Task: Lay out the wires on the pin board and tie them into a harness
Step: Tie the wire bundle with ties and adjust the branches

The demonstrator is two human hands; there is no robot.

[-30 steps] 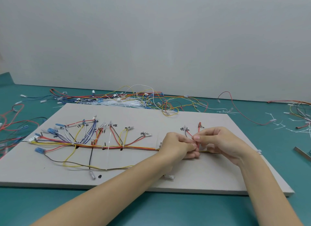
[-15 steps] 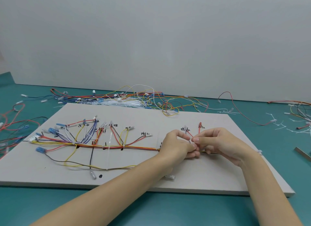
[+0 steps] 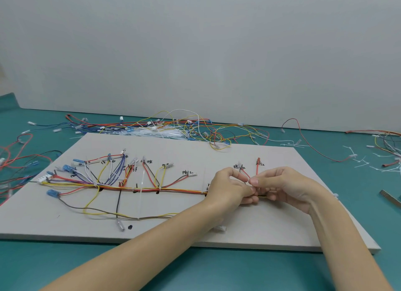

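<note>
A bundle of coloured wires (image 3: 173, 190) is laid across the middle of a pale pin board (image 3: 282, 225), centre frame. At its right end, the bundle is pinched by the curled fingers of the left hand (image 3: 227, 187) and the right hand (image 3: 282, 185), whose fingertips meet. Handwritten black labels (image 3: 261, 164) are marked beside the wire ends but cannot be read. Loose wires (image 3: 184, 130) are heaped on the teal table (image 3: 217, 269) behind the board.

Two hands, the left hand (image 3: 227, 187) and right hand (image 3: 282, 186), pinch wires (image 3: 173, 190) together on the right of the pin board (image 3: 271, 225).
</note>
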